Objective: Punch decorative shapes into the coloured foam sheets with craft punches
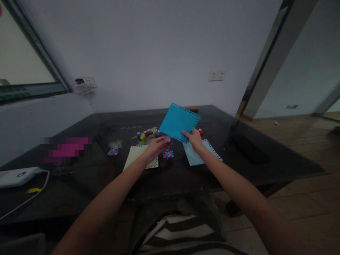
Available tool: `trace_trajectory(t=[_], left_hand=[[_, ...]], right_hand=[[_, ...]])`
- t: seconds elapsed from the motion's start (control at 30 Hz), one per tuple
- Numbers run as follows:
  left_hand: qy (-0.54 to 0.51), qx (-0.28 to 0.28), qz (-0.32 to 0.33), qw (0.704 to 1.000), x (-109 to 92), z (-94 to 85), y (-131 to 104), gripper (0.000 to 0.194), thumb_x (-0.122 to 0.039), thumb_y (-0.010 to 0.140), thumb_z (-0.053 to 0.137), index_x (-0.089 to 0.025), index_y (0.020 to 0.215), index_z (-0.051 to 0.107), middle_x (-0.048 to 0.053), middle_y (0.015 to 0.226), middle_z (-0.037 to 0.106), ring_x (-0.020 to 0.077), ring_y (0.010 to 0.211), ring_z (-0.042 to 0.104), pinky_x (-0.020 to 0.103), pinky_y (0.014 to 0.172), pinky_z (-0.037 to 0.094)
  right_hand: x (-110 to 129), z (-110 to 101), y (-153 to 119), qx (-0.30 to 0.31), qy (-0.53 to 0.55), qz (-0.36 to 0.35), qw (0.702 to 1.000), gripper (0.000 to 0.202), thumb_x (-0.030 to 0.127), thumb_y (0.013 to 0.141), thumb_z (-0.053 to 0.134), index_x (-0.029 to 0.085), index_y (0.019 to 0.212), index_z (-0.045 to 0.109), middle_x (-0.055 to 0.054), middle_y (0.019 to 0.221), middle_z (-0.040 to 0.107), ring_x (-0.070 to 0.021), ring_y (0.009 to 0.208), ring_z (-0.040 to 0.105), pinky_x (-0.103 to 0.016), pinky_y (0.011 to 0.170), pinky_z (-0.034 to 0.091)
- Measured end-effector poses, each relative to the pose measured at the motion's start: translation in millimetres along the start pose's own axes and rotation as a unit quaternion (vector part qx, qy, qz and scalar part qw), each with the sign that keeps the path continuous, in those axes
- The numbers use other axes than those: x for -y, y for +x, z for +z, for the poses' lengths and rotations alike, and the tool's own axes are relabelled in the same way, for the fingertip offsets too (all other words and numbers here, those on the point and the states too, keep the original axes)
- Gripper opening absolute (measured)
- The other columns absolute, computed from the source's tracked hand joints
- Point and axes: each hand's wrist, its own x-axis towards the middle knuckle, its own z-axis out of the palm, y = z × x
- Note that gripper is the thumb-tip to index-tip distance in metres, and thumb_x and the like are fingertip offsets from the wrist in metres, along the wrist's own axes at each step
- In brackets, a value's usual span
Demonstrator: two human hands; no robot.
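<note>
At the frame's centre, our right hand (196,139) pinches the blue hole-edged sheet (179,122) by its lower edge; our left hand (157,147), fingers curled, holds a small purple ball (168,140).

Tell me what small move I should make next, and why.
Perhaps lower the bright blue sheet onto the pale blue one: your right hand holds it raised near that sheet, while your left hand has a small purple piece at its fingertips.
</note>
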Motion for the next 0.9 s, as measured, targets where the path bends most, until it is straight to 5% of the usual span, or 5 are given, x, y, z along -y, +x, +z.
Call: trace_trajectory(t=[0.17, 0.53, 0.9], left_hand=[[-0.011, -0.026, 0.015, 0.999, -0.3, 1.5, 0.8, 0.015, -0.014, 0.074, 0.070, -0.013, 0.088, 0.067, 0.005, 0.085, 0.068, 0.0104, 0.074, 0.063, 0.018, 0.064, 0.047], [-0.064, -0.024, 0.036, 0.997, -3.1, 10.5, -0.8, 0.016, -0.008, 0.073, 0.069, -0.012, 0.087, 0.062, 0.008, 0.090, 0.069, 0.0161, 0.083, 0.067, 0.030, 0.086, 0.051], [-0.079, -0.013, 0.058, 0.995, -1.4, 13.8, -1.4, 0.009, -0.007, 0.070, 0.071, -0.010, 0.076, 0.065, 0.005, 0.085, 0.068, 0.0123, 0.080, 0.064, 0.029, 0.091, 0.048]], right_hand=[[-1.8, 0.6, 0.0, 0.004, 0.022, -0.008, 1.000, 0.050, 0.045, 0.066, 0.070, 0.016, 0.105, 0.063, -0.010, 0.111, 0.067, -0.0244, 0.097, 0.064, -0.042, 0.086, 0.051], [9.5, 2.2, -5.3, 0.000, 0.013, -0.006, 1.000, 0.046, 0.045, 0.066, 0.070, 0.015, 0.101, 0.063, -0.011, 0.107, 0.068, -0.0228, 0.093, 0.065, -0.041, 0.088, 0.050], [30.9, 4.8, -15.5, -0.012, -0.058, -0.014, 0.998, 0.037, 0.044, 0.067, 0.068, 0.014, 0.091, 0.066, -0.010, 0.093, 0.072, -0.0236, 0.082, 0.066, -0.038, 0.078, 0.053]])
